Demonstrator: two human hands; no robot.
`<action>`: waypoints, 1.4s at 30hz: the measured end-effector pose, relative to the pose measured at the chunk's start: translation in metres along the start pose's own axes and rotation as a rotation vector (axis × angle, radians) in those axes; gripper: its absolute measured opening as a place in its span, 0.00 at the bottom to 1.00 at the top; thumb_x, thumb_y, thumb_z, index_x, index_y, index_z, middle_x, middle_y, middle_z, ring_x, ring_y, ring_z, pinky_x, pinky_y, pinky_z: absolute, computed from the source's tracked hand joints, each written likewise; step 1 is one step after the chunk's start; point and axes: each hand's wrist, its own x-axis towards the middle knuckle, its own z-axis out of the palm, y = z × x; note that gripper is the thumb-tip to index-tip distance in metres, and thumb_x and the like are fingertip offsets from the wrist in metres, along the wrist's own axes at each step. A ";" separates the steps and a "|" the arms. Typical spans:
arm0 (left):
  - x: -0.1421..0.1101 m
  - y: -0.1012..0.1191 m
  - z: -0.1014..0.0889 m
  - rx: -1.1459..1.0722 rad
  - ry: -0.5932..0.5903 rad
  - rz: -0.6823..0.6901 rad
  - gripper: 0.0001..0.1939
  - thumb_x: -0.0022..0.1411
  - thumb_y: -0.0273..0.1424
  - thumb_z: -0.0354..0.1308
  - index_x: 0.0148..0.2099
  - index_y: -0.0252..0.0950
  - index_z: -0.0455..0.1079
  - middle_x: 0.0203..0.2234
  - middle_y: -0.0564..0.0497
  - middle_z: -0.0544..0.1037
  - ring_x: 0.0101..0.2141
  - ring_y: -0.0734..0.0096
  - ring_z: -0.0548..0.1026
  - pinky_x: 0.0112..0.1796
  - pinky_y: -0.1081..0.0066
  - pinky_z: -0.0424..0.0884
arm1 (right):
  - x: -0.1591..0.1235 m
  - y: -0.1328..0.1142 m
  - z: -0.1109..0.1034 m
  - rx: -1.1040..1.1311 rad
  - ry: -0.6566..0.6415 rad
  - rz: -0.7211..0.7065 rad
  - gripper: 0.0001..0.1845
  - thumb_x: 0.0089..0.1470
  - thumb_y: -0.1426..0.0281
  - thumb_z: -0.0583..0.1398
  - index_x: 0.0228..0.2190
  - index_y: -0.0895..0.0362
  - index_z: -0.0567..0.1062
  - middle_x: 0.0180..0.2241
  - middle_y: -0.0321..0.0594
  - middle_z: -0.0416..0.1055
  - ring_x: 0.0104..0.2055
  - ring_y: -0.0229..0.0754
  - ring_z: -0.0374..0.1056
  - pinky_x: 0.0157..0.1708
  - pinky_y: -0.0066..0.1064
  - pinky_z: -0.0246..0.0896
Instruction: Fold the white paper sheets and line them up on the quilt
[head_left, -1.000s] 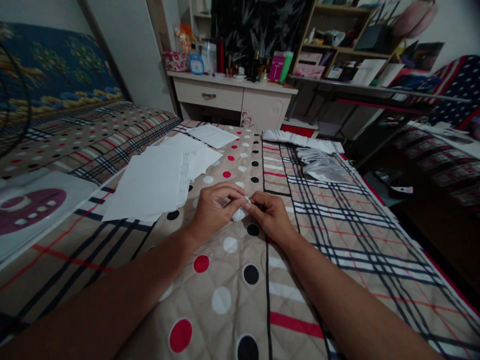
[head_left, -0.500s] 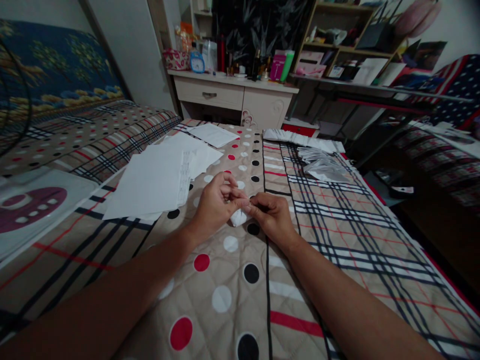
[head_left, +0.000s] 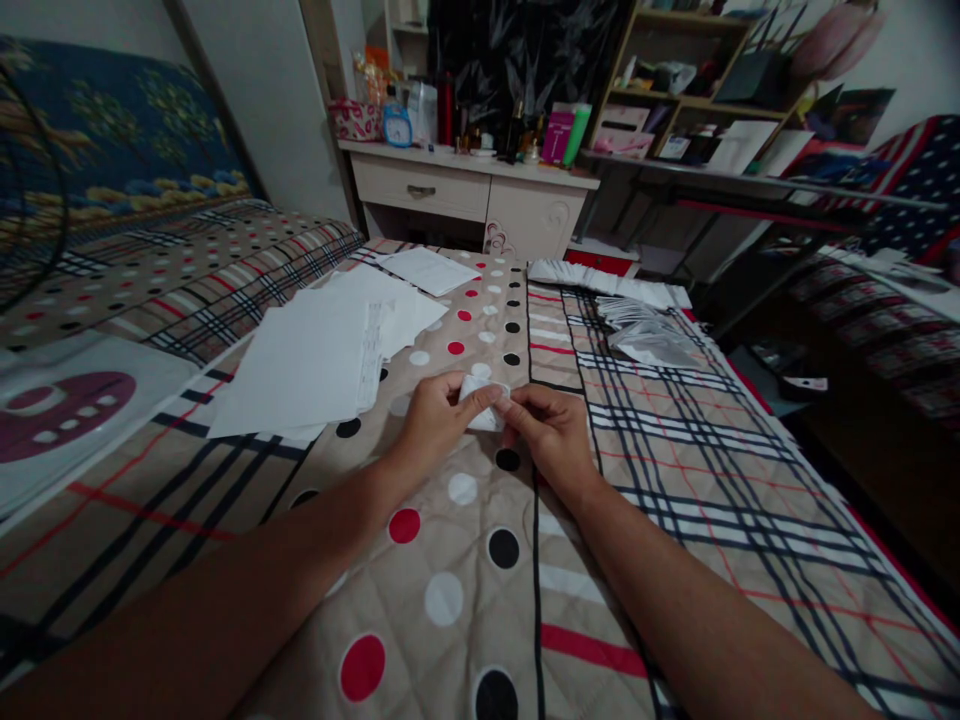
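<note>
A small folded piece of white paper (head_left: pixel 484 413) is held between my two hands, just above the quilted bedspread (head_left: pixel 442 650). My left hand (head_left: pixel 439 420) pinches its left side, thumb lying across the front. From the right, my right hand (head_left: pixel 551 428) grips the paper's edge between thumb and fingers. Fingers cover parts of the paper, so its full shape is hidden. Left of my hands lies a spread stack of white paper sheets (head_left: pixel 300 360), some with printing along the edge. To the right, a fanned pile of folded paper pieces (head_left: pixel 649 335) rests on the bedspread.
A long row of folded white paper (head_left: pixel 607 280) lies near the bed's far edge. Beyond stands a cream dresser (head_left: pixel 420 190) crowded with bottles and boxes. A clear plastic bag with a purple print (head_left: pixel 67 415) is at far left. Shelves (head_left: pixel 682 100) rise at back right.
The folded paper has turned and shows more of its face. My left fingers, lifted half a second ago, have closed behind it. My right hand stays nearly in place.
</note>
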 end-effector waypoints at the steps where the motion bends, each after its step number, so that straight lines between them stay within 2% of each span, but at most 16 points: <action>1: 0.000 -0.001 -0.001 0.016 -0.004 0.002 0.15 0.54 0.40 0.64 0.27 0.32 0.71 0.20 0.54 0.73 0.21 0.77 0.68 0.22 0.77 0.62 | 0.000 0.000 0.001 0.032 -0.019 0.019 0.16 0.52 0.60 0.64 0.22 0.58 0.72 0.14 0.33 0.67 0.17 0.34 0.61 0.19 0.25 0.52; 6: -0.001 0.001 -0.005 0.041 -0.012 0.051 0.12 0.53 0.36 0.65 0.27 0.32 0.72 0.19 0.54 0.73 0.21 0.77 0.68 0.21 0.77 0.63 | 0.003 0.005 0.001 0.148 -0.178 0.120 0.21 0.53 0.54 0.62 0.20 0.57 0.68 0.12 0.32 0.65 0.14 0.32 0.59 0.17 0.24 0.50; 10: -0.001 0.004 -0.006 0.034 -0.050 0.045 0.12 0.53 0.36 0.65 0.25 0.32 0.72 0.17 0.55 0.72 0.19 0.78 0.68 0.20 0.77 0.63 | 0.006 0.008 -0.001 0.168 -0.192 0.156 0.24 0.55 0.53 0.60 0.18 0.58 0.69 0.12 0.31 0.62 0.13 0.30 0.53 0.15 0.24 0.44; 16: 0.001 0.003 -0.009 0.007 -0.117 0.030 0.14 0.53 0.38 0.65 0.25 0.32 0.71 0.17 0.54 0.72 0.19 0.77 0.68 0.18 0.77 0.64 | 0.008 0.010 -0.001 0.350 -0.228 0.195 0.18 0.53 0.57 0.62 0.22 0.56 0.68 0.15 0.28 0.60 0.15 0.30 0.53 0.15 0.24 0.43; 22: 0.001 0.000 -0.007 0.078 -0.121 -0.009 0.20 0.56 0.45 0.61 0.27 0.32 0.73 0.19 0.52 0.73 0.19 0.76 0.68 0.18 0.76 0.62 | 0.005 0.003 -0.002 0.220 -0.066 0.115 0.16 0.51 0.61 0.63 0.20 0.58 0.70 0.15 0.28 0.58 0.16 0.29 0.51 0.16 0.24 0.43; 25: 0.002 -0.001 -0.008 0.190 -0.093 0.015 0.22 0.55 0.47 0.62 0.24 0.32 0.72 0.17 0.53 0.70 0.18 0.77 0.65 0.17 0.76 0.58 | 0.004 0.000 -0.001 0.152 -0.031 0.083 0.17 0.51 0.60 0.62 0.20 0.58 0.69 0.15 0.29 0.58 0.16 0.29 0.51 0.15 0.24 0.44; 28: 0.004 -0.001 -0.010 0.199 -0.056 0.034 0.24 0.54 0.47 0.63 0.20 0.33 0.67 0.14 0.55 0.65 0.17 0.78 0.62 0.18 0.75 0.55 | 0.004 0.001 -0.001 0.125 -0.015 0.074 0.17 0.51 0.60 0.63 0.20 0.58 0.70 0.15 0.29 0.59 0.16 0.30 0.51 0.15 0.24 0.43; 32: 0.007 -0.002 -0.012 0.106 -0.085 0.099 0.23 0.55 0.45 0.62 0.18 0.34 0.63 0.14 0.57 0.62 0.17 0.80 0.60 0.18 0.76 0.55 | 0.007 0.006 -0.003 0.161 0.046 0.085 0.18 0.51 0.59 0.63 0.19 0.57 0.69 0.15 0.29 0.59 0.15 0.29 0.50 0.14 0.25 0.40; 37: 0.009 -0.002 -0.014 0.076 -0.165 0.046 0.15 0.57 0.40 0.59 0.26 0.35 0.69 0.14 0.56 0.68 0.16 0.79 0.63 0.19 0.77 0.59 | 0.010 0.009 -0.006 0.190 0.110 0.082 0.20 0.51 0.58 0.63 0.18 0.57 0.66 0.14 0.29 0.57 0.15 0.29 0.48 0.14 0.25 0.38; 39: 0.009 -0.003 -0.015 0.110 -0.161 0.042 0.14 0.58 0.38 0.57 0.25 0.35 0.68 0.14 0.55 0.68 0.15 0.79 0.62 0.18 0.77 0.58 | 0.010 0.009 -0.006 0.177 0.110 0.080 0.20 0.51 0.58 0.63 0.18 0.57 0.67 0.14 0.29 0.57 0.15 0.29 0.48 0.14 0.25 0.39; 42: 0.010 -0.005 -0.019 0.217 -0.110 0.119 0.16 0.59 0.35 0.55 0.21 0.36 0.66 0.12 0.56 0.66 0.16 0.78 0.61 0.19 0.76 0.56 | 0.009 0.008 -0.007 0.154 0.091 0.070 0.20 0.52 0.58 0.63 0.18 0.57 0.67 0.14 0.29 0.57 0.15 0.29 0.48 0.15 0.25 0.39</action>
